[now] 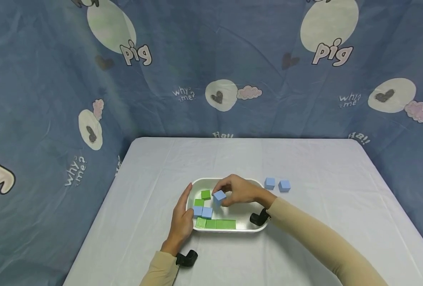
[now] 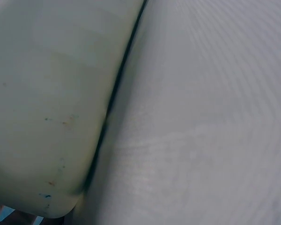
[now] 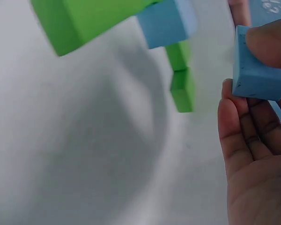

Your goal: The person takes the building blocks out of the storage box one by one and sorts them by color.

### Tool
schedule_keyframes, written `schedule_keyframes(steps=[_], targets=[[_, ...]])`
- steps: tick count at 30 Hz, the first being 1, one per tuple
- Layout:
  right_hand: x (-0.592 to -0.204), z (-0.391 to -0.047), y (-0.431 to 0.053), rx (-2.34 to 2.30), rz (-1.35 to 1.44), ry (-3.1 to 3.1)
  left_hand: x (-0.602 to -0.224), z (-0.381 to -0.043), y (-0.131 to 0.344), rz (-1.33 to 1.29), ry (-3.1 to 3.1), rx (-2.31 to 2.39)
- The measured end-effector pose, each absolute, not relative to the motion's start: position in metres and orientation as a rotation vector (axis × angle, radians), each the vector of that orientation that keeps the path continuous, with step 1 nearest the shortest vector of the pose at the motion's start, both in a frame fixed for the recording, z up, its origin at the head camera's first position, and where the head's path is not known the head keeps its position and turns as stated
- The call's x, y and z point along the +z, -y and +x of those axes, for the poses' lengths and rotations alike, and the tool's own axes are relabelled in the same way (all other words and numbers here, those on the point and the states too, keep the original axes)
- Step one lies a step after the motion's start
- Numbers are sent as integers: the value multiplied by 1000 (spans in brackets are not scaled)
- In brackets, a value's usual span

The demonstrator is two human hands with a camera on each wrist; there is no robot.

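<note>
A white tray holds green and blue blocks at its left end. With thumb and fingers, my right hand pinches a blue cube over the tray; the cube looks tilted in the head view. My left hand lies along the tray's left end, fingers straight against its outside and thumb at the rim. Beside that thumb sit two blue blocks, one of them a blue cube. Green blocks line the tray's front side, and a green block lies toward the back.
Two more blue cubes, a nearer one and another, stand on the white-covered table right of the tray. A printed blue cloth hangs behind and at both sides.
</note>
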State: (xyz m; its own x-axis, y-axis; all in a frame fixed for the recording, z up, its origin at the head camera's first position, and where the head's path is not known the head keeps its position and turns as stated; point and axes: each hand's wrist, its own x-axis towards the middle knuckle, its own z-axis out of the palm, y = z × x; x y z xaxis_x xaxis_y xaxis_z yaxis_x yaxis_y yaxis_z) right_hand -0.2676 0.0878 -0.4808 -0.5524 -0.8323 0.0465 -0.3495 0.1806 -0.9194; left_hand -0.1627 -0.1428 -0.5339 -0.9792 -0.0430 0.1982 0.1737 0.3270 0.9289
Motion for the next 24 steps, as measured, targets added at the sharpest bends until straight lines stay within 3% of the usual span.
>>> schedule_keyframes(steps=[9, 24], targets=[[-458, -271, -114, -1527, -1068, -1964, -538, -162, 145, -172, 2370, -1687], [-437, -277, -197, -1600, -807, -2298, -537, -162, 146, -178, 2397, -1674]])
